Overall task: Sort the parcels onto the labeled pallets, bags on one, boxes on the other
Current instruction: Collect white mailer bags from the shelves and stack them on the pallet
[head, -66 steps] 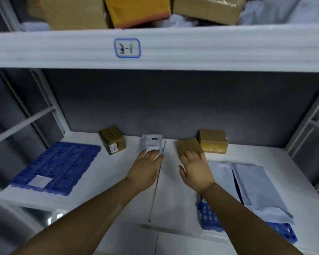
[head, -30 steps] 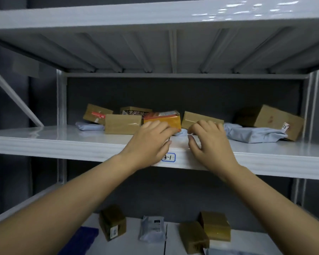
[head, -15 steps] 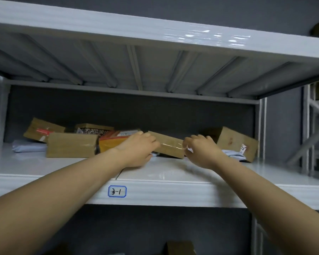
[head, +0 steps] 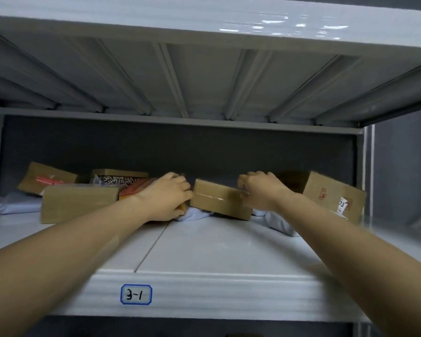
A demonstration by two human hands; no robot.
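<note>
A small taped brown cardboard box (head: 219, 201) lies tilted at the middle of the upper shelf (head: 216, 249), resting on a grey-white poly bag (head: 195, 214). My left hand (head: 167, 198) presses against the box's left end, fingers curled. My right hand (head: 261, 190) grips its right end from above. Both hands hold the box between them. More boxes lie along the shelf: a long brown one (head: 79, 205), an orange one (head: 136, 190), a printed one (head: 119, 178), a far-left one (head: 48, 178) and a larger one (head: 333, 195) at the right.
Another grey poly bag (head: 280, 223) lies under my right wrist, and one more bag (head: 20, 204) sits at the far left. The shelf's front edge carries a label reading 3-1 (head: 136, 294). A shelf underside (head: 204, 76) hangs close overhead. The pallets are out of view.
My view rose from the lower shelf with the blue pallets to the upper shelf. Both hands reached in and closed on the ends of the small brown box.
</note>
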